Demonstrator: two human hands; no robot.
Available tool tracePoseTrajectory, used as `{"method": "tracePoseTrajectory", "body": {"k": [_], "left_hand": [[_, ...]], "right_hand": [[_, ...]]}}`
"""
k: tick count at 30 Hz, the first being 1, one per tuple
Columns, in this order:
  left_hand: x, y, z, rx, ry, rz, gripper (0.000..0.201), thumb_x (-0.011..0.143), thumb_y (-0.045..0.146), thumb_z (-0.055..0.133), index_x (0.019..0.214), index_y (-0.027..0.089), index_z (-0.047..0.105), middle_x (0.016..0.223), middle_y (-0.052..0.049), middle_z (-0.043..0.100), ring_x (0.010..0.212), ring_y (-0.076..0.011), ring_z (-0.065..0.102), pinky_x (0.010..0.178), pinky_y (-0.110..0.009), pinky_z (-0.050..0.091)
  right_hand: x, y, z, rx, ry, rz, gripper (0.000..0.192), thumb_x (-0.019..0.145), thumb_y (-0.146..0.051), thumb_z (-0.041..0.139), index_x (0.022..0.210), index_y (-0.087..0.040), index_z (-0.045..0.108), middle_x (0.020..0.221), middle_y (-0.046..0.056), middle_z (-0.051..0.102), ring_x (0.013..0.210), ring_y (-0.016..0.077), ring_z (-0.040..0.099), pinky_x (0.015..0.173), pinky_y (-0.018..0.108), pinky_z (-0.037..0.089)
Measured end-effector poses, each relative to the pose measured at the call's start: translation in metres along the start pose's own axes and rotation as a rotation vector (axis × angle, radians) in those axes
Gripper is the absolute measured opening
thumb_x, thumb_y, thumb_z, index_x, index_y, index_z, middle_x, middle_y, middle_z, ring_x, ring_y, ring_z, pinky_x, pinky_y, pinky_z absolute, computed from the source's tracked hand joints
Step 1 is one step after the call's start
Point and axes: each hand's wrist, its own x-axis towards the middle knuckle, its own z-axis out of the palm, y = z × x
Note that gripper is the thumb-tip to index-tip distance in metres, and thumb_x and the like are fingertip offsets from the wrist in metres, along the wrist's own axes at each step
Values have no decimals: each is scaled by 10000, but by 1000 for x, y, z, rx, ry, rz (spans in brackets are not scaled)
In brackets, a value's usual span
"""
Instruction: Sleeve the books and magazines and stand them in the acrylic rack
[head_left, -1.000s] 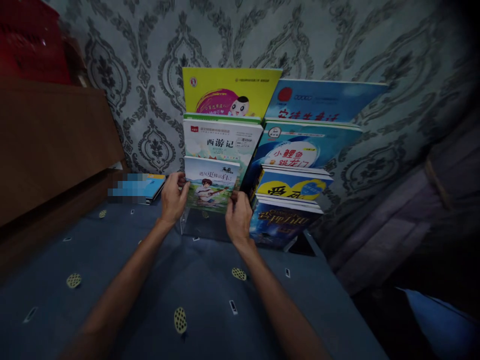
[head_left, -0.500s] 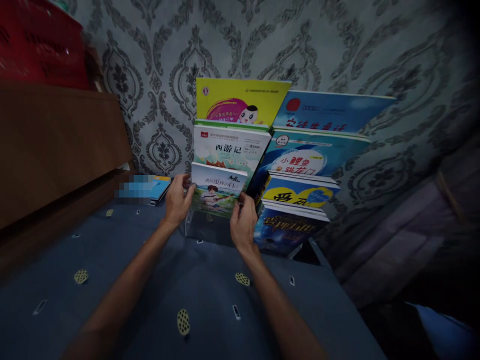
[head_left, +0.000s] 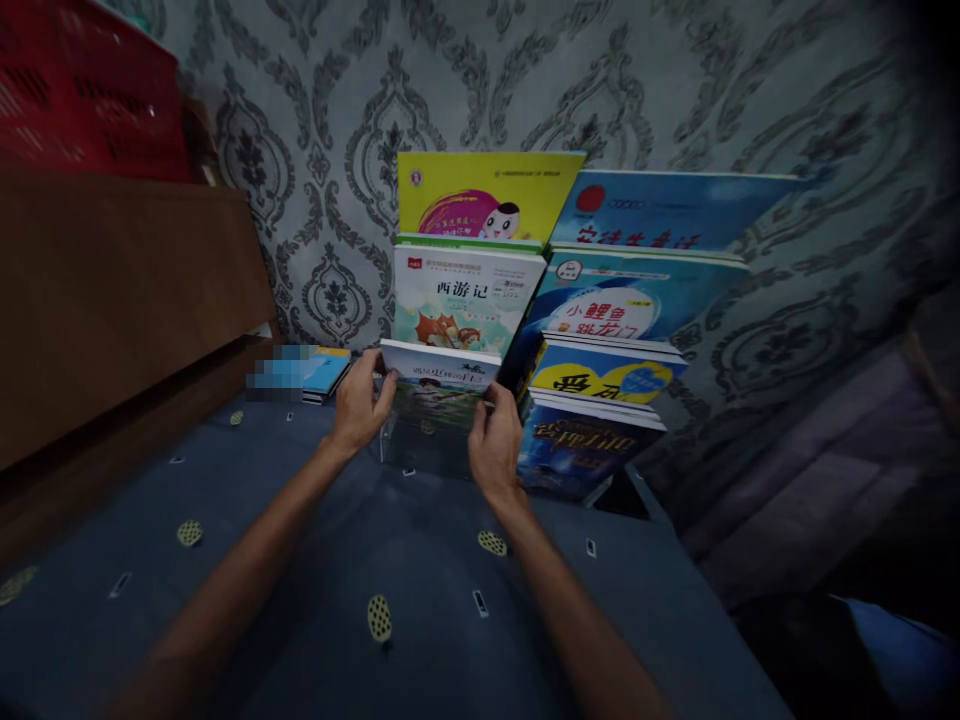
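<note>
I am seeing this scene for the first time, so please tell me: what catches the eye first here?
First come the bright book covers, tiered on a clear rack against the patterned wall, with a yellow book at the top. In front, the left hand and right hand grip the sides of the lowest book in the left column. A red crate sits upper left.

Your right hand (head_left: 495, 445) and left hand (head_left: 358, 405) cover both side edges of the illustrated book (head_left: 442, 385), and its cover art is too dim and foreshortened for you to read. Each stepped book behind shows only its top strip, the rest hidden by the one in front. A pixelated patch masks the flat blue books (head_left: 319, 370), and the red crate (head_left: 82, 95) is cut off by the frame's edge.
</note>
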Motion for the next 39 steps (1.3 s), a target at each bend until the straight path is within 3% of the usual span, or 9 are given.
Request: {"method": "tracePoseTrajectory", "body": {"k": [4, 9, 12, 16, 19, 22, 25, 31, 39], "left_hand": [[-3, 2, -2, 4, -6, 3, 109, 957, 266, 490, 1024, 187, 525, 904, -36, 606, 763, -154, 572, 695, -263, 462], [-15, -9, -3, -39, -33, 49, 343, 934, 214, 491, 1274, 168, 485, 1127, -102, 654, 1034, -198, 639, 784, -277, 517], [-24, -36, -8, 95, -79, 29, 435, 936, 203, 478, 1366, 162, 431, 1246, -127, 642, 1166, -214, 619, 931, -329, 520], [-27, -90, -18, 572, -285, -240, 449, 953, 227, 441, 1390, 125, 446, 1414, -188, 559, 1348, -274, 509, 1124, -439, 423], [-20, -129, -24, 679, -362, -349, 605, 913, 291, 537, 1451, 51, 399, 1547, -287, 407, 1471, -393, 350, 1168, -590, 327], [-12, -157, -27, 748, -486, -414, 718, 882, 358, 609, 1497, 71, 374, 1602, -277, 345, 1523, -408, 252, 1192, -671, 214], [-7, -175, -28, 791, -585, -450, 718, 894, 431, 616, 1489, 90, 404, 1582, -267, 392, 1505, -408, 289, 1172, -708, 203], [-5, -190, -33, 853, -688, -426, 607, 941, 483, 544, 1461, 185, 446, 1568, -224, 427, 1454, -395, 362, 1120, -756, 235], [-1, -187, -45, 912, -752, -331, 415, 963, 424, 526, 1311, 201, 567, 1424, -194, 586, 1324, -382, 511, 1095, -751, 263]], "right_hand": [[-2, 1, -2, 5, -21, -2, 280, 960, -200, 431, 1193, -188, 585, 1115, 122, 692, 1027, 247, 653, 919, 436, 533], [-5, 2, -6, -13, -41, 7, 341, 951, -208, 457, 1270, -164, 569, 1169, 145, 687, 1061, 266, 661, 934, 475, 546], [-14, -3, -14, -14, -13, -21, 388, 964, -210, 469, 1345, -176, 534, 1226, 150, 658, 1111, 271, 646, 927, 481, 560], [-41, -14, -30, -9, 12, -170, 376, 980, -164, 483, 1345, -220, 551, 1216, 125, 656, 1160, 266, 634, 937, 462, 571], [-72, -19, -38, 24, -125, -264, 392, 977, -98, 475, 1331, -236, 571, 1200, 111, 674, 1158, 244, 650, 967, 432, 572], [-101, -18, -41, 34, -303, -296, 396, 970, -64, 464, 1301, -233, 601, 1181, 112, 687, 1105, 225, 683, 923, 382, 600], [-116, -16, -42, 59, -423, -298, 391, 971, -60, 452, 1275, -238, 621, 1152, 104, 702, 1064, 219, 704, 889, 357, 617], [-116, -17, -44, 96, -518, -238, 396, 971, -46, 444, 1258, -249, 624, 1099, 87, 712, 1016, 212, 715, 867, 340, 616], [-118, -14, -42, 130, -545, -248, 395, 949, -20, 437, 1216, -246, 621, 1037, 73, 712, 964, 211, 716, 826, 331, 610]]}}
